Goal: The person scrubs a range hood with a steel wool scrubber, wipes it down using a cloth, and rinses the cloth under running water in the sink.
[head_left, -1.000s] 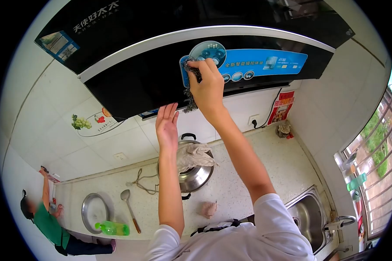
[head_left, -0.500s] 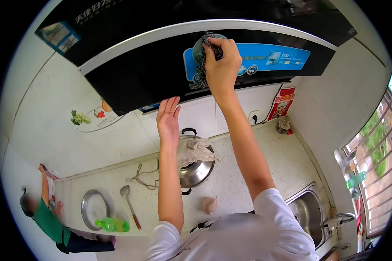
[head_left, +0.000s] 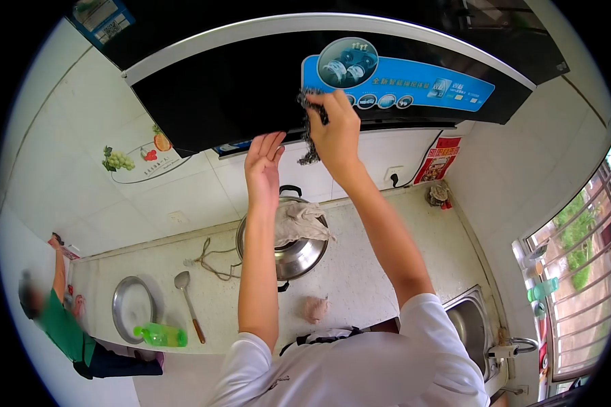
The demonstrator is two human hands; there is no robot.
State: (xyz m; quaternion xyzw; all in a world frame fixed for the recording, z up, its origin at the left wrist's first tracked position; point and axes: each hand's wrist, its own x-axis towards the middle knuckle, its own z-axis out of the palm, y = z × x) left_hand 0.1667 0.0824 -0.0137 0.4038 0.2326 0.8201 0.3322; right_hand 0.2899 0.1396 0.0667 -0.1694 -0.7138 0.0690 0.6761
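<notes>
My right hand (head_left: 334, 132) pinches a dark, stringy scouring pad (head_left: 310, 146) against the black front panel of the range hood (head_left: 224, 102). The pad lies at the lower left corner of the blue sticker (head_left: 414, 85), and part of it dangles below the fingers. My left hand (head_left: 263, 166) is raised at the hood's bottom edge, palm up with its fingers extended, holding nothing. Whether its fingertips touch the hood is hard to tell. Below the hands, a lidded steel wok (head_left: 299, 261) has a crumpled beige cloth (head_left: 299, 224) on it.
On the counter (head_left: 380, 271) are a steel basin (head_left: 132, 308), a spatula (head_left: 190, 305), a green bottle (head_left: 161, 335), a cord and a pinkish cloth (head_left: 315, 309). A sink (head_left: 470, 329) is at the right. Another person (head_left: 64, 325) in green stands far left.
My right hand and the pad have moved down and left from the sticker's round picture to its lower left corner. My left hand stays near the hood's bottom edge. The view has shifted slightly.
</notes>
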